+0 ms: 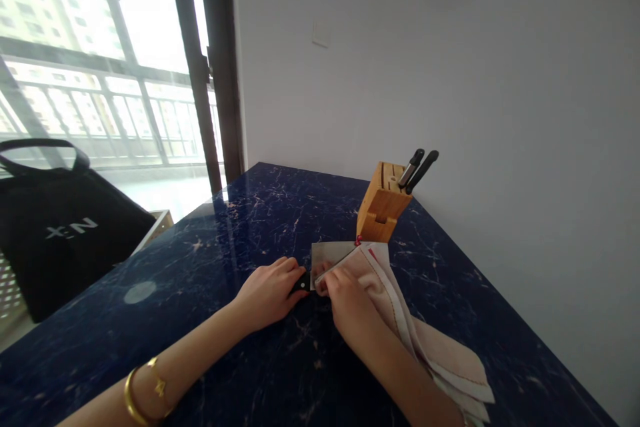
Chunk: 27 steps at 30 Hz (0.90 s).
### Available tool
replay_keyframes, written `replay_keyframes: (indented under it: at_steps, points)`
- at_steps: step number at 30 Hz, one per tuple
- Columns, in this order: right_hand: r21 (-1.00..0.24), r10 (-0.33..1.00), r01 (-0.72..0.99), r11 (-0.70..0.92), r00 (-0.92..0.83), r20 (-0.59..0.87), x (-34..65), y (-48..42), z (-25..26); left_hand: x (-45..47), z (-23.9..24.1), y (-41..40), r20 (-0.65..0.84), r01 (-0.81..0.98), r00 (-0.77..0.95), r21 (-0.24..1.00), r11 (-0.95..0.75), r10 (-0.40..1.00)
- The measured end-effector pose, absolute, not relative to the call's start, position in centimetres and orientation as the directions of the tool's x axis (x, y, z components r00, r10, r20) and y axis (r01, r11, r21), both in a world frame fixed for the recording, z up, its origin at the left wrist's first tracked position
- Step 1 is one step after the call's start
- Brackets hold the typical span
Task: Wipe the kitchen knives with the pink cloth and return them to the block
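My left hand (274, 289) is closed around the black handle of a cleaver (326, 256), whose broad shiny blade points to the right. Against the blade, near the handle end, my right hand (349, 300) grips a pale pink and white towel (387, 280). The towel covers much of the blade's lower part and trails down to the right along my right forearm. Just behind the blade stands a wooden knife block (380, 203). Two dark-handled tools (420, 170) stick out of its top.
The dark blue marbled table (240, 227) runs back to a plain wall. At the left a black bag (70, 233) rests on a chair beside the table edge. Behind it is a large window with a dark frame (220, 47).
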State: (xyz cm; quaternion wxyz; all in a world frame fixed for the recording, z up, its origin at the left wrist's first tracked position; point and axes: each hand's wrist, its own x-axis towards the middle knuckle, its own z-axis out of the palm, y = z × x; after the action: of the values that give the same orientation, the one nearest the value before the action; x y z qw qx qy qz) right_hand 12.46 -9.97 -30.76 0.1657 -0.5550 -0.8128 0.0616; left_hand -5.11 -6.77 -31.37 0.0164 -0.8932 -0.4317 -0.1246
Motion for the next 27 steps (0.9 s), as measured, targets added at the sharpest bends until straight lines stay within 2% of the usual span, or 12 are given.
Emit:
replay_keyframes:
  at_steps: [3, 7, 12, 15, 27]
  points:
    - [-0.267, 0.956, 0.921, 0.283, -0.25, 0.15, 13.6, -9.9, -29.9, -5.1, -31.4, -6.7, 0.241, 0.77, 0.604, 0.068, -0.634, 0.76]
    - [-0.233, 0.975, 0.954, 0.19, -0.156, 0.158, 15.5, -9.7, -29.2, -5.3, -31.5, -6.5, 0.235, 0.767, 0.611, 0.061, -0.639, 0.756]
    - [-0.108, 0.988, 0.994, 0.033, -0.016, 0.154, 17.4, -9.3, -29.1, -5.4, -31.5, -6.5, 0.231, 0.767, 0.615, 0.049, -0.64, 0.754]
    - [-0.053, 0.988, 0.999, -0.009, 0.018, 0.155, 18.7, -8.7, -29.5, -5.4, -31.5, -6.5, 0.231, 0.763, 0.62, 0.045, -0.644, 0.75]
    - [-0.069, 0.97, 0.991, -0.118, 0.13, 0.207, 22.1, -6.6, -31.2, -5.4, -31.3, -6.6, 0.223, 0.766, 0.62, 0.034, -0.642, 0.752]
